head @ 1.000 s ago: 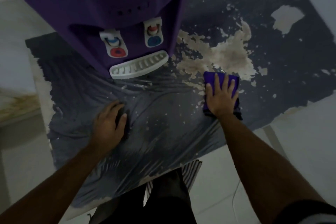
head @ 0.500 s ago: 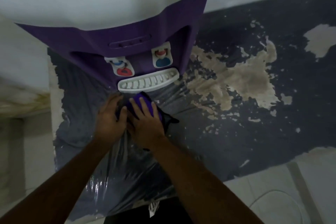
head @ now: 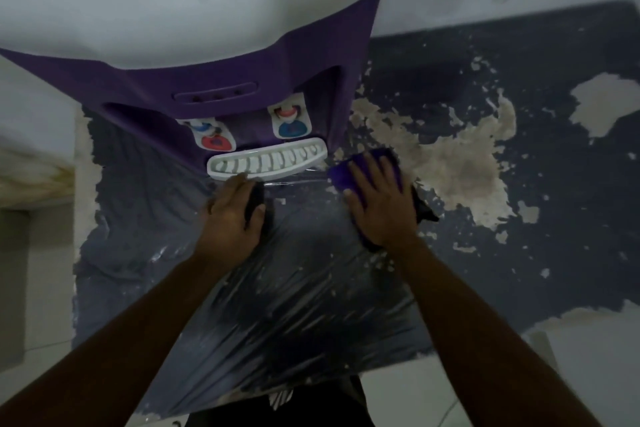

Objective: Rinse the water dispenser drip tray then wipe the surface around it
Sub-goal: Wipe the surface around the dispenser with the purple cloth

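Observation:
A purple water dispenser point(head: 242, 80) stands at the back of a dark, peeling table top point(head: 519, 253). Its white slotted drip tray point(head: 266, 163) sits in place under the two taps. My right hand point(head: 381, 204) lies flat on a purple cloth point(head: 341, 173) just right of the tray, pressing it onto the wet surface. My left hand point(head: 232, 215) rests on the table directly in front of the tray, fingers bent, with something dark under the palm that I cannot make out.
Crinkled wet plastic film point(head: 277, 305) covers the near part of the table. Pale worn patches point(head: 457, 163) spread to the right of the dispenser. White tiled floor point(head: 502, 392) lies below the table's front edge, and a ledge point(head: 31, 177) is at the left.
My right hand has slid the purple cloth from in front of the tray, beside my left hand, to the tray's right end. The left hand has stayed put.

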`<state>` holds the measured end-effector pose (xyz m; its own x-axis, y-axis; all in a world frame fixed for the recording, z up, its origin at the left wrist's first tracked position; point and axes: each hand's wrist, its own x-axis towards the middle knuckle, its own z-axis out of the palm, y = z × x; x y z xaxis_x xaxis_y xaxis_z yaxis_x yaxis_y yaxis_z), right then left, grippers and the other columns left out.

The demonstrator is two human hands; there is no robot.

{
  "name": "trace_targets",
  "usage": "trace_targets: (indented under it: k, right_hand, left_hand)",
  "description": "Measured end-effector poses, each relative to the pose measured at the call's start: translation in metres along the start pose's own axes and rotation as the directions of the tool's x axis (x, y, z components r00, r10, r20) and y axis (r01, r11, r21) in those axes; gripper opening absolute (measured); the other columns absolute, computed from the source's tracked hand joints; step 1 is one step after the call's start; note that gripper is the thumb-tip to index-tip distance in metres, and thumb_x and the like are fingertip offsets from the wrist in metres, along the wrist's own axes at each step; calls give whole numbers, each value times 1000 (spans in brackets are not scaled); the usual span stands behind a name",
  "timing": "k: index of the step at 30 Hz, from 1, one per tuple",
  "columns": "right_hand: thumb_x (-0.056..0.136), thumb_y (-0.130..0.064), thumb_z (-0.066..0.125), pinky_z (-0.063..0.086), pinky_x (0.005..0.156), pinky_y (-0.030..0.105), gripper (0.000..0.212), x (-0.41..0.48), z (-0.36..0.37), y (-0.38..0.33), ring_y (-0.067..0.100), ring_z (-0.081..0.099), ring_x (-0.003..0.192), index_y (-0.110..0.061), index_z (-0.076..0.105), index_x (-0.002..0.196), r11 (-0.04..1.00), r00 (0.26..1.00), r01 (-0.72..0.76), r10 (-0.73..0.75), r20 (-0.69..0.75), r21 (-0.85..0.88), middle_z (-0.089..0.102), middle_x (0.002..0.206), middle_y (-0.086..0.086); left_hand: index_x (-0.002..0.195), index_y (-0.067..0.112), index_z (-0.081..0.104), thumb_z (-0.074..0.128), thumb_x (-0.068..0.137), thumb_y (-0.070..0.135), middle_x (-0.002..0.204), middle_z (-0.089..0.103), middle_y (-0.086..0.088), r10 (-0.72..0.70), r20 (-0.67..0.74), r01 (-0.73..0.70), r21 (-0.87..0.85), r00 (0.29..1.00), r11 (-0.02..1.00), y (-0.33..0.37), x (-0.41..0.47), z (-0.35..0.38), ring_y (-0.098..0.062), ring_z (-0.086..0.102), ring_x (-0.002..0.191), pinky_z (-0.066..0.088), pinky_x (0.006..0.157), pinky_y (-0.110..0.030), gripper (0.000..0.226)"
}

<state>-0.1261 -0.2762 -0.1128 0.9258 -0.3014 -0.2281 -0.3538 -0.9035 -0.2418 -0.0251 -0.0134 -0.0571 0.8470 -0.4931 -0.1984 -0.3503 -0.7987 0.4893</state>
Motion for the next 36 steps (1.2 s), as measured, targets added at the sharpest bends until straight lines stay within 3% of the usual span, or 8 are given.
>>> trace_targets:
  k: [4,8,16,20,25,29,32,36]
  right_hand:
    - [98,-65,15,5,120,56,67,-1,-24,81,29,3,152,-32,11,156,936,934,-351,353,-53,37,6,166,3]
    - [98,-64,16,4,121,57,68,-28,-21,107,31,2,152,-31,9,157,836,831,-539,548,-100,101,4,166,6]
    - [98,-57,25,19,116,63,67,-116,29,28,40,20,148,-22,22,155,696,676,-702,718,-167,152,22,162,16]
    - [97,-60,17,13,118,62,70,-149,54,-57,39,11,150,-24,17,156,693,694,-697,716,-74,183,13,164,14]
    - [100,-57,24,10,118,60,64,-168,81,-170,37,17,150,-24,25,154,862,866,-490,499,-44,133,21,162,12]
    - [99,-56,29,11,115,59,62,-180,101,-254,36,19,149,-27,26,153,998,999,4,-7,46,70,21,162,8]
    - [96,-59,36,9,115,59,65,-173,116,-285,34,15,151,-31,26,154,917,913,399,-398,93,12,13,165,3]
    - [96,-60,38,3,119,56,62,-114,107,-281,29,11,152,-35,29,152,713,708,701,-693,135,-14,20,164,0]
  left_hand:
    - [144,10,35,50,93,31,149,40,-16,-16,-9,16,4,1000,1000,6,3,0,-32,35,139,23,115,-52,57]
    - [148,8,27,47,92,36,154,30,-16,6,34,-6,7,999,1000,2,-1,3,-32,25,144,19,116,-55,65]
    - [142,6,39,39,90,43,148,41,-17,61,0,-60,-123,998,991,-31,-45,7,-32,37,137,30,110,-58,64]
    - [135,0,46,39,91,41,142,46,-23,37,-34,-42,-134,999,990,-58,-83,5,-37,44,131,34,108,-56,61]
    - [131,2,49,40,91,39,142,46,-20,-13,-65,6,-104,998,995,-99,-122,-12,-35,43,131,36,106,-55,55]
    - [126,-2,52,42,92,33,135,51,-23,-81,-113,68,-116,990,991,-132,-144,-29,-37,51,123,41,101,-55,49]
    - [124,1,54,44,90,32,131,56,-21,-153,-147,140,-93,977,986,-153,-159,-43,-35,55,117,41,95,-51,47]
    - [130,8,50,42,90,34,140,49,-16,-242,-137,231,-90,961,969,-180,-171,-56,-32,50,123,36,96,-51,49]
